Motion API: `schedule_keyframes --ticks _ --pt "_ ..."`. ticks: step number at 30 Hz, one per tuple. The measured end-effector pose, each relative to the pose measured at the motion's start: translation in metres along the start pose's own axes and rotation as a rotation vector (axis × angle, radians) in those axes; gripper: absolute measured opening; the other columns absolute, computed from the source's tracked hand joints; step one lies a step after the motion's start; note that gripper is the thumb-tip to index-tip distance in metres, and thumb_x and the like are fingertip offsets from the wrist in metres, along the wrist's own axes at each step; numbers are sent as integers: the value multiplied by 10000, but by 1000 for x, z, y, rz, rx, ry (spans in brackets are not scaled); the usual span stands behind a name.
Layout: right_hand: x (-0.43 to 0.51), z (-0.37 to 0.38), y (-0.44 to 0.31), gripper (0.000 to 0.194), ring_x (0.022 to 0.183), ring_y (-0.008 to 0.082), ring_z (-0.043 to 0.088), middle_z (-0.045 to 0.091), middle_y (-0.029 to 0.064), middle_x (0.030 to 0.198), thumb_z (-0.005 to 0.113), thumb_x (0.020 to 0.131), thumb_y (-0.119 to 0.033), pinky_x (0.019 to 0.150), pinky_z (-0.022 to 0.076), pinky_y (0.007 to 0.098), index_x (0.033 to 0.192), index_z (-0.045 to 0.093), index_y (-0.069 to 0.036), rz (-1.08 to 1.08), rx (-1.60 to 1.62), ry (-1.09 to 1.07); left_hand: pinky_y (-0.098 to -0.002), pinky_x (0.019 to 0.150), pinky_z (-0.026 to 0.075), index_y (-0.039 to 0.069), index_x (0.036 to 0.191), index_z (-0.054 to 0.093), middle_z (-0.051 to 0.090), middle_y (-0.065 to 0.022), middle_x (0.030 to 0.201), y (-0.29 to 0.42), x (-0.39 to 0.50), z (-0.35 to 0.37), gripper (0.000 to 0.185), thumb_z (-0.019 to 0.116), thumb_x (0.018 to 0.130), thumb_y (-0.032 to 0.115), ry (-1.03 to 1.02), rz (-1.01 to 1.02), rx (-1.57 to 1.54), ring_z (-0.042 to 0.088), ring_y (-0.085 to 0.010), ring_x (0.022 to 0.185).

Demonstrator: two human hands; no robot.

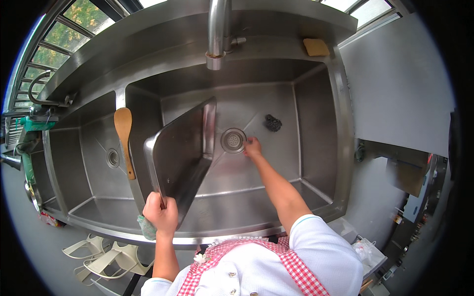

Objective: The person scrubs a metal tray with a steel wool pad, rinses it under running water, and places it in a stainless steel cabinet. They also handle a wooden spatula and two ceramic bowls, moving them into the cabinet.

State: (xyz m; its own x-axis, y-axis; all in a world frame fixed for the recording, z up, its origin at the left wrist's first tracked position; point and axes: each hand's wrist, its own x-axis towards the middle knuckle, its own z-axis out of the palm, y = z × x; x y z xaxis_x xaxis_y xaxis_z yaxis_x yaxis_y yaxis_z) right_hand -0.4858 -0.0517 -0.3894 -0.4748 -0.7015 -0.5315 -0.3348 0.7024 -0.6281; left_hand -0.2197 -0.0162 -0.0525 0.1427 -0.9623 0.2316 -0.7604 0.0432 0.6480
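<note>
My left hand (161, 212) grips the near edge of a deep rectangular metal tray (181, 148), tilted up on its side in the large stainless steel basin. A green cloth (147, 227) hangs over the basin's front rim beside that hand. My right hand (253, 147) reaches down to the right edge of the drain strainer (233, 140); its fingers are partly bent, and whether they hold anything is unclear. Right of it, a dark metal scouring pad (273, 123) lies on the basin floor. A wooden spatula (124, 138) rests along the divider between the basins.
A metal faucet (215, 40) hangs over the back of the large basin. A tan sponge (316, 47) sits on the back right ledge. To the left is a smaller basin with its own drain (112, 158). Cream chairs (118, 261) stand at lower left on the floor.
</note>
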Motion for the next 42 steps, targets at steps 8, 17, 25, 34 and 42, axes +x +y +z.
schedule_keyframes --ticks 8,17,25,34,42 --pt "17 -138 -232 381 1036 306 475 507 152 1111 539 726 -44 875 386 363 1103 491 -26 -1053 93 256 -200 469 372 38 769 500 464 35 628 -73 -1 97 161 430 668 -65 -197 -572 -674 439 -44 535" --pt "22 -151 -330 379 1055 335 450 482 175 1118 488 663 23 873 400 383 1041 512 -2 -1191 -320 384 -306 683 428 9 948 498 548 -103 760 -172 -18 191 280 570 695 106 -291 -874 -197 538 -206 733" --pt "1 -129 -276 495 1145 338 386 354 160 1299 498 641 20 928 355 387 1134 457 6 -1148 -340 322 -388 879 357 56 1090 492 508 -137 1031 -111 30 133 392 580 709 87 13 6 137 460 -312 1006" --pt "-78 -71 -250 246 684 159 590 602 121 818 511 782 -70 616 488 268 999 538 41 -301 531 -763 -412 772 384 92 1033 501 478 -83 994 -128 93 41 420 674 701 282 299 -247 606 471 -289 907" --pt "-90 -69 -232 362 746 162 586 589 141 858 609 765 -115 674 486 261 1071 492 39 -162 611 -752 -394 699 423 53 856 488 527 -102 830 -99 77 52 250 655 679 109 79 -227 364 524 -293 795"
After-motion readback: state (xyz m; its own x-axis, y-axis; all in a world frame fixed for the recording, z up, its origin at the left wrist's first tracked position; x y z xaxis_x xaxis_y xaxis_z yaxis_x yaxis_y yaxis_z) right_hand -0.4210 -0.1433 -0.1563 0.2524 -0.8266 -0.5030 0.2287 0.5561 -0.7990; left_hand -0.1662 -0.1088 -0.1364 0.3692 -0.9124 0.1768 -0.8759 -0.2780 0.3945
